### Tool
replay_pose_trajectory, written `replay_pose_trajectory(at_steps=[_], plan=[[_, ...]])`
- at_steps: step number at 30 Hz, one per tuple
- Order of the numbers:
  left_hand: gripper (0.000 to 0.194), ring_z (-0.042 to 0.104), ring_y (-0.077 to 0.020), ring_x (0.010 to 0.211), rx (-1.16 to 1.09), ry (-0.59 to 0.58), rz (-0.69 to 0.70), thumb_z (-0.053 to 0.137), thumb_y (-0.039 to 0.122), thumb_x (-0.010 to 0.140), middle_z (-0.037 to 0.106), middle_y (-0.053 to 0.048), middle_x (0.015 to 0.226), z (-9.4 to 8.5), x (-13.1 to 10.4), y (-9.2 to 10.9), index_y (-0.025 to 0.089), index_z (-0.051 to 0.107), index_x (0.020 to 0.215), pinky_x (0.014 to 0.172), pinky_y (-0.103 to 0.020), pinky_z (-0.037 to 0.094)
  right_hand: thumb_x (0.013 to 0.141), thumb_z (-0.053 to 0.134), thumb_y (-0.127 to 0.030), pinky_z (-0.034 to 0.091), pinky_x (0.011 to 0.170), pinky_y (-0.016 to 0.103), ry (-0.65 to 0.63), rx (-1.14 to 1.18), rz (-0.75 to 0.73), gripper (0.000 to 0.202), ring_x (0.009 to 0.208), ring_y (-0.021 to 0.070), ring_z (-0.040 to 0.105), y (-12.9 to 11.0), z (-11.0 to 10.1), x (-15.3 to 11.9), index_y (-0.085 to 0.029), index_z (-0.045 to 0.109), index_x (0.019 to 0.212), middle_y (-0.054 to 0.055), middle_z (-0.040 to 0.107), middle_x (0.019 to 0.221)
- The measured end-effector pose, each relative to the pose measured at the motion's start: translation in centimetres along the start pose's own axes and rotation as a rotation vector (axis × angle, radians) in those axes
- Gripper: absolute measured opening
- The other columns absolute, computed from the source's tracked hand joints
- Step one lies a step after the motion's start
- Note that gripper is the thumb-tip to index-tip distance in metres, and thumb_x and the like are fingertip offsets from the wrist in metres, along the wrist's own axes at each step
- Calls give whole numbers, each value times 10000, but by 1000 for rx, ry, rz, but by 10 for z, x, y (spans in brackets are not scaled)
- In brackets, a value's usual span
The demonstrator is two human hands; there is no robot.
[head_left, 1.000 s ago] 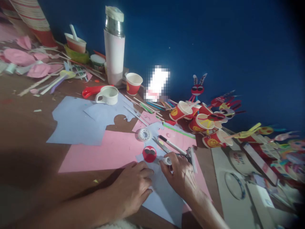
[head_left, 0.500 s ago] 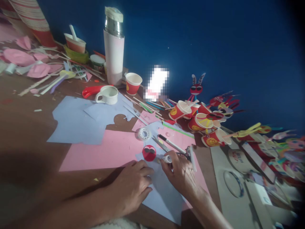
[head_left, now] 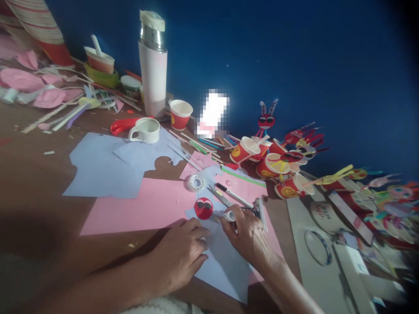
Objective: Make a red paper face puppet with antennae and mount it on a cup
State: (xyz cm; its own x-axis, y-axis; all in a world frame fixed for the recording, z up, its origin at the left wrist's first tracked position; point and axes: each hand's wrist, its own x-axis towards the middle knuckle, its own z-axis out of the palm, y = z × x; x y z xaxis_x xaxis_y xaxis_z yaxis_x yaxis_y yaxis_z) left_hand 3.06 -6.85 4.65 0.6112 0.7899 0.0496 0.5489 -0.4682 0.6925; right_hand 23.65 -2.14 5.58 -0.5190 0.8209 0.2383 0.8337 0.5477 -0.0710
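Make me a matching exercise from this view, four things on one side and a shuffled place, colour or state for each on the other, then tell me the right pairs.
Things
1. mug
2. round disc
3. tall flask
4. right hand

Places, colours or states
A. red, with two dark eye shapes
B. fingers at a small white cylinder
C. white, with a loop handle
D. upright, just left of a red paper cup in the picture

Right pairs: 1-C, 2-A, 3-D, 4-B
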Motion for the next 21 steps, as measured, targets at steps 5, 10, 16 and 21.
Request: replay_pose_trajectory(at_steps=[5,10,16,21], plan=[[103,516,-243,1050,11,-15,-2,559,180,881,653,-36,1117,-4,-2,3,180,649,831,861,-400,400,921,472,-325,332,552,261,-8,-8,15,166,512,167,580,-2,3,3,-192,523,836,-20,582,547],[88,522,-241,1047,1,2,11,573,178,871,652,-18,1150,-3,-3,2,183,654,836,851,-399,397,922,461,-328,331,535,256,-9,-17,15,184,509,171,584,-2,2,1,-189,534,826,-16,570,532],[118,522,-231,1055,10,34,10,562,177,879,647,-29,1167,0,-3,-1,178,664,818,857,-388,396,918,441,-320,340,491,243,-21,-2,20,194,457,168,582,0,-10,1,-188,537,812,-23,567,489],[123,524,-233,1018,36,24,46,540,192,890,648,-39,1121,2,-2,-3,182,658,857,860,-386,412,910,465,-361,358,454,204,-91,272,232,169,399,132,544,-1,-33,0,-214,501,835,-74,528,445]])
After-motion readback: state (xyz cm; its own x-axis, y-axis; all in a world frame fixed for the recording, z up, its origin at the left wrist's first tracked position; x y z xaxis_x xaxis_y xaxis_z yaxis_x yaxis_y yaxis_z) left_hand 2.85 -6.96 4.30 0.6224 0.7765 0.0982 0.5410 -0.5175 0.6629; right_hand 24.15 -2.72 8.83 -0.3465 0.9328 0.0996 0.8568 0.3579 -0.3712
